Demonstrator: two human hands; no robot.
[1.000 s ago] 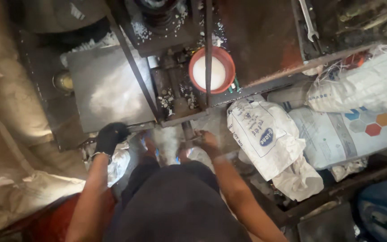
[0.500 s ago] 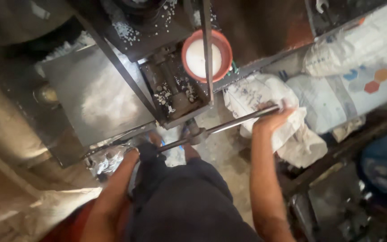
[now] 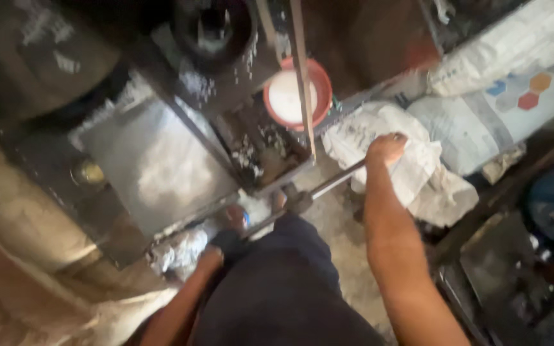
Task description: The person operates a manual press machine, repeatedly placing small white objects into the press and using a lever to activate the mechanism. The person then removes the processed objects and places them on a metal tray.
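The head camera looks straight down into a cramped, dim workshop corner. The floor is bare, dusty and grey, crowded on every side. A dark metal frame stands ahead of the person, with a flat grey metal sheet on its left and a red bowl of white stuff near its top, crossed by an upright bar. White sacks are piled at the right, one with coloured hexagons, and a crumpled white cloth lies in front of them. Crinkled foil-like scrap sits at the lower left of the frame.

The right hand is closed around the far end of a long metal rod, fingers wrapped over it, just above the cloth. The rod slants down and to the left, passing a dark joint at the frame's foot, towards the left hand. That hand wears a dark glove and sits low beside the scrap, at the rod's near end; the picture is too blurred to tell how its fingers stand or whether they grip.

Against the picture from half a second ago, the right hand holds the same end of the rod, and the rod's tilt looks much the same. The camera has shifted, so the bowl and sacks sit further right.
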